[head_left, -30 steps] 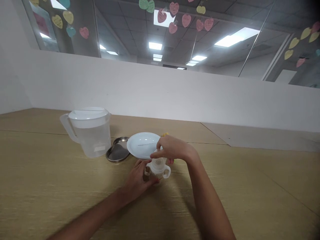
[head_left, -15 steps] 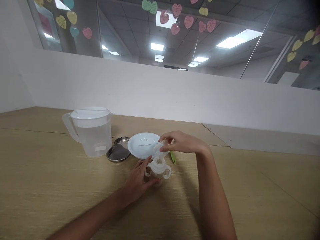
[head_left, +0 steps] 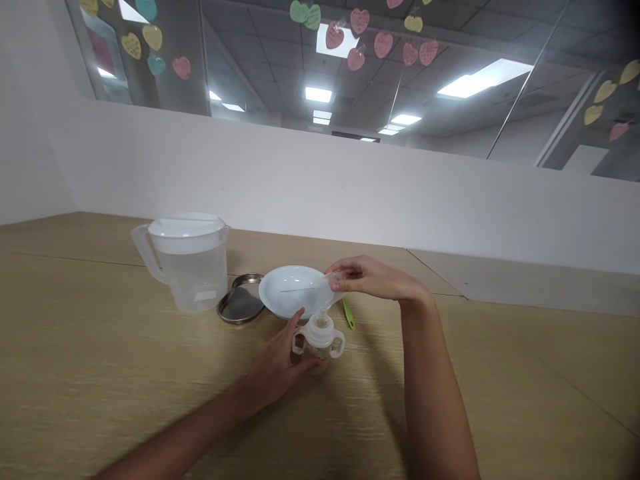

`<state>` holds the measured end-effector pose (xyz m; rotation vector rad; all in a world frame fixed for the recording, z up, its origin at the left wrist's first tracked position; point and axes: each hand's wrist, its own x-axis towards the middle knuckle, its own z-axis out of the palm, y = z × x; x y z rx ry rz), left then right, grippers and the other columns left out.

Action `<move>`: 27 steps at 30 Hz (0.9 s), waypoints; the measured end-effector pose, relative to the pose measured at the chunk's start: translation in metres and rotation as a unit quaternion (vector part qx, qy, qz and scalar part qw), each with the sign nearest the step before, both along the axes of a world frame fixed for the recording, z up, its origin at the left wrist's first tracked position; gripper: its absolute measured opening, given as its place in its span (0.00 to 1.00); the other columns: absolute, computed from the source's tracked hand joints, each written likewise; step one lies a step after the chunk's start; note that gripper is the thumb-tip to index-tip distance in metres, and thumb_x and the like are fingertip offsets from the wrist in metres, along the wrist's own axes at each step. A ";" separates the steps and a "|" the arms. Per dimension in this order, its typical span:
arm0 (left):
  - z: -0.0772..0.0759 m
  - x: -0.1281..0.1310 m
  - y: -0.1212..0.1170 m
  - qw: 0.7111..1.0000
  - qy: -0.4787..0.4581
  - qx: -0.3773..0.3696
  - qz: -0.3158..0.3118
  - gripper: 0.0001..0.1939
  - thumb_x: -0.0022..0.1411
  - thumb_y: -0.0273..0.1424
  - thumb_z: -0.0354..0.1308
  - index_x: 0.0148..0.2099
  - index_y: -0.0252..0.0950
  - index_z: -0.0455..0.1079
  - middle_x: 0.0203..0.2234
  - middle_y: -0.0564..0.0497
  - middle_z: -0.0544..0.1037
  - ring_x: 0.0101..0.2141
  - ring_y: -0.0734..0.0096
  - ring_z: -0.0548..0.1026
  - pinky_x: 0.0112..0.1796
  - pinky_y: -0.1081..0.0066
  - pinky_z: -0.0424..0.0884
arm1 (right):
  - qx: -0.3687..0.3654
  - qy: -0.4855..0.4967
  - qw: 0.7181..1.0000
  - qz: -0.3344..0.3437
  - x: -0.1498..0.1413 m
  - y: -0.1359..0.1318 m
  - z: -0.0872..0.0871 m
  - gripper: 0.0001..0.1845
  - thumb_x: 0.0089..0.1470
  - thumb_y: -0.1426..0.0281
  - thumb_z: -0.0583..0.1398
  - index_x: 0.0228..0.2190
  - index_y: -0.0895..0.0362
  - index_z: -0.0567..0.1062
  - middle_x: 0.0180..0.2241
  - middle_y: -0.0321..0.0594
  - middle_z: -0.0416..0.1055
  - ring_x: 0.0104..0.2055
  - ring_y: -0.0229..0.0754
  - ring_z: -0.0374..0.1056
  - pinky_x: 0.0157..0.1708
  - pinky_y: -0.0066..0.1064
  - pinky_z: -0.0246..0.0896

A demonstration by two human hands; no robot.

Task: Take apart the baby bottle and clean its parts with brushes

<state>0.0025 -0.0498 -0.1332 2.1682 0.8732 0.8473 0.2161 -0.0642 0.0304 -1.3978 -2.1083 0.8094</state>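
A small clear baby bottle [head_left: 321, 331] with a white collar and two side handles stands upright on the table. My left hand [head_left: 283, 357] wraps its left side, thumb at the front near the base. A clear nipple shows on top of the bottle. Above it, my right hand [head_left: 363, 279] pinches a clear, see-through cap [head_left: 327, 291], tilted and raised off the nipple. The cap's lower edge is hard to make out against the white oval dish [head_left: 280, 289] behind it.
At the left stands a lidded plastic pitcher [head_left: 193, 267] holding clear liquid. Beside it lies a steel kidney tray [head_left: 241, 301]. A green handle [head_left: 349, 313] sticks out right of the dish, and a white wall [head_left: 310, 180] rises behind the table.
My right hand has lifted the clear cap up and slightly right, away from the bottle's nipple. My left hand keeps its hold on the bottle. The view has shifted slightly.
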 end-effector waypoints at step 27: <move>-0.001 -0.001 -0.002 0.999 0.031 0.029 -0.019 0.39 0.57 0.45 0.52 0.64 0.37 0.41 0.60 0.43 0.54 0.57 0.58 0.57 0.55 0.55 0.55 | -0.018 -0.263 0.964 -0.006 -0.036 0.075 -0.081 0.18 0.53 0.71 0.53 0.45 0.58 0.72 0.48 0.45 0.67 0.49 0.45 0.62 0.47 0.32 0.54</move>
